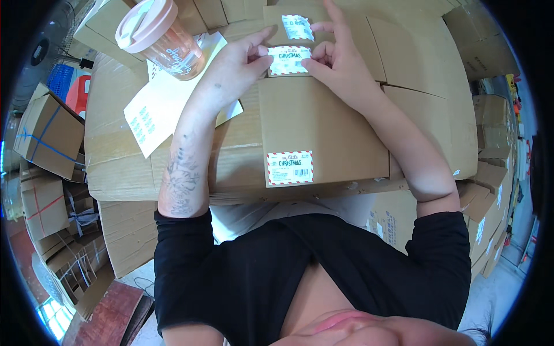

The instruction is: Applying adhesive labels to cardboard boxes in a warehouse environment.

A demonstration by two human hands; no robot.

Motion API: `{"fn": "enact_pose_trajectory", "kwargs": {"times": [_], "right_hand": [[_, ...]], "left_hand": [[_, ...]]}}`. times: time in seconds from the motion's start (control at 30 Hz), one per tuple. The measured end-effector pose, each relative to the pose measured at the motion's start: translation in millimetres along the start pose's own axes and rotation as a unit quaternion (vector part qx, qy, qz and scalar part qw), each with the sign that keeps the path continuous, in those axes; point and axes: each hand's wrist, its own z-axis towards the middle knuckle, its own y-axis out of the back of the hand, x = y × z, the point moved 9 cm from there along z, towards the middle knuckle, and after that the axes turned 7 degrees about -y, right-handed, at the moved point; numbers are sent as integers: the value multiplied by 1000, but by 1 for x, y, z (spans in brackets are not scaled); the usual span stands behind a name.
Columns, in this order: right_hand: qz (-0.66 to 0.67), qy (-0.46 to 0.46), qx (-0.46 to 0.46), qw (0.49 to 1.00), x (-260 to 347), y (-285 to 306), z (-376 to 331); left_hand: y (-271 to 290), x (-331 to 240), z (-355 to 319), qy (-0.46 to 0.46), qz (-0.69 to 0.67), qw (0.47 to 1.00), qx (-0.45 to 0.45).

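At the far left, small taped cardboard boxes (49, 132) are sitting stacked beside the work surface, while a pink lidded plastic cup (161, 37) is lying tilted on a pale sheet of label backing (167, 98) spread across the brown cartons. Moving toward the centre, the person's left hand (239, 57) is reaching forward with thumb and forefinger pinching the left edge of a label (289, 60), a small white rectangular sticker with a red-and-white striped border, dark green lettering and a barcode. The label is lying at the far edge of a flat cardboard box (320, 130), near the top of the frame and midway across it, and whether it is fully stuck down cannot be told. The right hand (340, 60) is meeting it from the other side, fingertips pressed on the label's right edge in a narrow pinch, the forefinger pointing upward. A second matching sticker (298, 27) is sitting on another box just beyond, and a third (289, 168) is showing on the near edge of the flat box, close to the person's black-sleeved torso. To the right, more brown cartons (490, 173) are standing piled.
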Motion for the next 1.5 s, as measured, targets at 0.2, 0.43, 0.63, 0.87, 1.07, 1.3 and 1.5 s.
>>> {"fn": "enact_pose_trajectory", "kwargs": {"times": [0.2, 0.43, 0.63, 0.87, 1.07, 1.3, 1.5], "right_hand": [[-74, 452, -29, 888, 30, 1, -16], [-146, 22, -42, 988, 12, 6, -5], [-131, 20, -48, 990, 11, 6, -5], [-215, 107, -64, 969, 14, -2, -11], [-240, 221, -138, 935, 31, 11, -10], [37, 40, -161, 985, -16, 41, 9], [-3, 97, -154, 983, -11, 67, 10]], "left_hand": [[-1, -9, -1, 1, 25, 999, -33], [-3, -13, 1, 3, 75, 997, -30], [-2, -14, -1, 7, 106, 994, -39], [-6, -23, -8, -29, 190, 981, -39], [-21, -101, -17, -221, 444, 865, -77], [-53, -72, -11, -86, 205, 958, 183], [-30, -56, 2, -87, 368, 924, 55]]}}
